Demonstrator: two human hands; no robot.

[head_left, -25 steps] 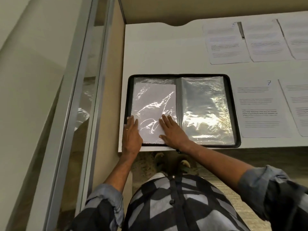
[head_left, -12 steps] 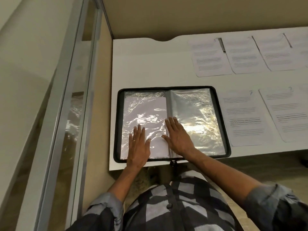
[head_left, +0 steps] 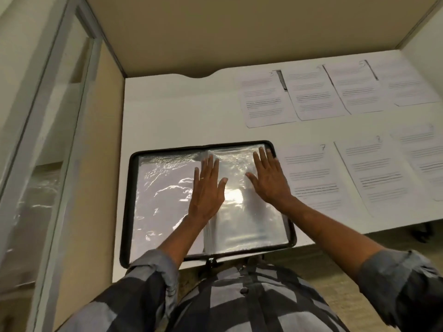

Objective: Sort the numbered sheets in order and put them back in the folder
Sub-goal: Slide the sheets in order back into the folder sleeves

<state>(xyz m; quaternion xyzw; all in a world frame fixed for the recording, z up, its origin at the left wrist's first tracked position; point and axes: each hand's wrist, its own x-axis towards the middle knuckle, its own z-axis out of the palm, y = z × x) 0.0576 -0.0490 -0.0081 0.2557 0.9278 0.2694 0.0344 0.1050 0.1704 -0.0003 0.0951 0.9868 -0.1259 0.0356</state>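
Open folder [head_left: 158,195], spine pointing away, left hand [head_left: 207,190], right hand [head_left: 269,182] pressing, fingers [head_left: 211,164] straight

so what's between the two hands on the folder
In the head view, only a bare stretch of the folder's clear plastic sleeve, with bright glare on it, lies between the left hand and the right hand.

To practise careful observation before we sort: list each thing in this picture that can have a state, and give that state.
folder: open, lying flat on the table.
left sleeve: holds a white sheet.
right sleeve: looks empty.
left hand: flat, fingers straight, by the spine.
right hand: flat, fingers straight, on the right sleeve.
sheet 7: face up, outside the folder.
sheet 3: face up, outside the folder.
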